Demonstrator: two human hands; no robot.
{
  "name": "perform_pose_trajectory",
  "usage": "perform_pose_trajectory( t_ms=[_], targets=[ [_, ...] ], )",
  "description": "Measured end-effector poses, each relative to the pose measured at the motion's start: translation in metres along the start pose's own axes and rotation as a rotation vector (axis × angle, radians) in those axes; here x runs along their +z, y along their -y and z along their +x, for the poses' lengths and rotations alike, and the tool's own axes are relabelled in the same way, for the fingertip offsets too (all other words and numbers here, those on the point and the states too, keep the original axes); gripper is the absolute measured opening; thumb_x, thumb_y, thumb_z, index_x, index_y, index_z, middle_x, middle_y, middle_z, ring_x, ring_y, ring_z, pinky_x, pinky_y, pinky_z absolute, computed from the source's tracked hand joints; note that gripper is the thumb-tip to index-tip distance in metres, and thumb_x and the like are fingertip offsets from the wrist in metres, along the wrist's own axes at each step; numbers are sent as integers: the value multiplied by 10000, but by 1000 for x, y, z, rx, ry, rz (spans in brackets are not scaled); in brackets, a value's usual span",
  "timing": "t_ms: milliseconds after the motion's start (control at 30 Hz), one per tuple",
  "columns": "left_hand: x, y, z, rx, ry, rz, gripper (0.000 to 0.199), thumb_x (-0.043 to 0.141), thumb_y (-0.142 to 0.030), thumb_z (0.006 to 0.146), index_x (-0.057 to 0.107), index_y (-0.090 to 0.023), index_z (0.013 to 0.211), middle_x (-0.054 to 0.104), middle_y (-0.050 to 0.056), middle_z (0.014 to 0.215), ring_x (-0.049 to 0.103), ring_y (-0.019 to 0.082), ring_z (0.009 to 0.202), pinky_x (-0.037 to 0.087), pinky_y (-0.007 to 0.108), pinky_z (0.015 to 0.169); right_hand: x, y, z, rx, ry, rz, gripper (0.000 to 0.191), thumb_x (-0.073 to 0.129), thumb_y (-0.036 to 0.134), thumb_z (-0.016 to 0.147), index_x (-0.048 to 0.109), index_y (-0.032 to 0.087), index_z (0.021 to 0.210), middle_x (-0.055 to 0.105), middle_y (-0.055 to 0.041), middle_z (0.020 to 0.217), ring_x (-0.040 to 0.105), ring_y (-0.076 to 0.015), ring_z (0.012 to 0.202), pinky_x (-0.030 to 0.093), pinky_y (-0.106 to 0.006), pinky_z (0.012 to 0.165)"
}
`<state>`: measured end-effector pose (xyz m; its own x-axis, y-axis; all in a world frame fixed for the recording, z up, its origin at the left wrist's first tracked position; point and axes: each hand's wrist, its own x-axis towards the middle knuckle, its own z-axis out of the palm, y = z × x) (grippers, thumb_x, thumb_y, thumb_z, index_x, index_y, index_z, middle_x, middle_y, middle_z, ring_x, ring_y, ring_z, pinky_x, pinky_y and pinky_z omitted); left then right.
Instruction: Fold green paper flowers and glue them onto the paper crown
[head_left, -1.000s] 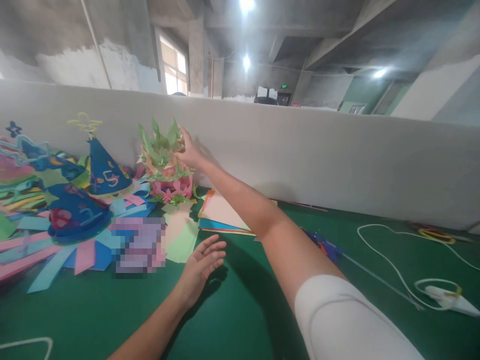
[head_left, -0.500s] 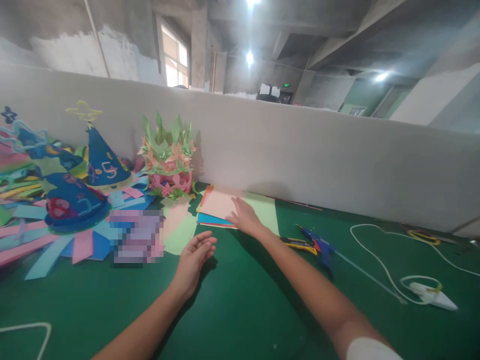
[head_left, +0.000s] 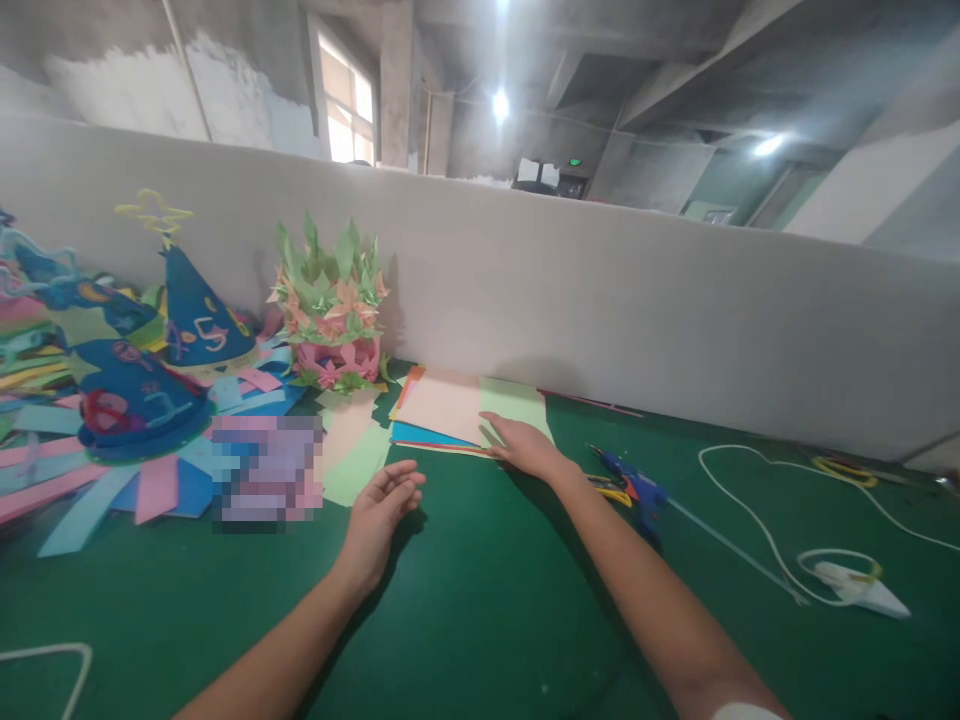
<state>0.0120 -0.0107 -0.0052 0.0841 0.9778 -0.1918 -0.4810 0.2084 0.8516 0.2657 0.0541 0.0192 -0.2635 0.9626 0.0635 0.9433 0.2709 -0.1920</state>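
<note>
A stack of coloured paper lies against the base of the white partition, with a peach sheet (head_left: 442,400) on top, a light green sheet (head_left: 514,398) to its right and a blue sheet (head_left: 431,434) showing below. Over the stack's right front side is my right hand (head_left: 525,448), fingers extended; whether the fingertips touch the paper I cannot tell. My left hand (head_left: 384,510) hovers above the green table, fingers loosely curled and apart, holding nothing. Just beyond it lie peach and green paper pieces (head_left: 360,455).
Blue cone hats (head_left: 201,315) and paper strips (head_left: 157,490) crowd the left. A green-and-pink paper crown (head_left: 337,320) stands by the partition (head_left: 600,290). Right of my right hand are a yellow-handled tool (head_left: 611,490), a blue glue gun (head_left: 634,485) and a white cord (head_left: 757,540).
My right hand has moved right and slightly toward me, from the peach sheet's middle to its right edge. The left hand stays nearly in place.
</note>
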Motion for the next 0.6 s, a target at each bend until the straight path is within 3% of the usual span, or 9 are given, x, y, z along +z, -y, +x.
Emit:
perform_pose_trajectory(
  t_ms=[133,300,433,600],
  targets=[
    [0,0,0,14,-3,3,326,734,-259,624,640,-152,918,656,25,809,577,89,636,460,219,661,0,4,2,5,-52,-17,404,443,258,873,412,258,1276,672,-60,1010,610,-222,906,389,-258,707],
    [-2,2,0,25,10,28,309,721,-273,644,635,-161,918,655,26,814,574,94,645,457,226,667,3,5,2,76,-179,-43,370,352,114,859,468,185,1203,670,-101,905,599,-229,832,379,-281,688],
    [2,3,-2,58,33,129,251,702,-283,666,643,-177,886,659,21,789,570,101,640,450,231,660,2,4,1,25,-187,-30,308,376,83,833,605,187,1010,638,-94,994,562,-219,925,380,-293,772],
    [10,12,-5,107,182,321,141,672,-262,686,660,-181,800,666,44,743,575,135,643,452,252,637,2,3,0,-66,-138,11,361,502,234,836,533,236,1195,540,-65,1206,498,-206,1081,367,-304,889]
  ],
)
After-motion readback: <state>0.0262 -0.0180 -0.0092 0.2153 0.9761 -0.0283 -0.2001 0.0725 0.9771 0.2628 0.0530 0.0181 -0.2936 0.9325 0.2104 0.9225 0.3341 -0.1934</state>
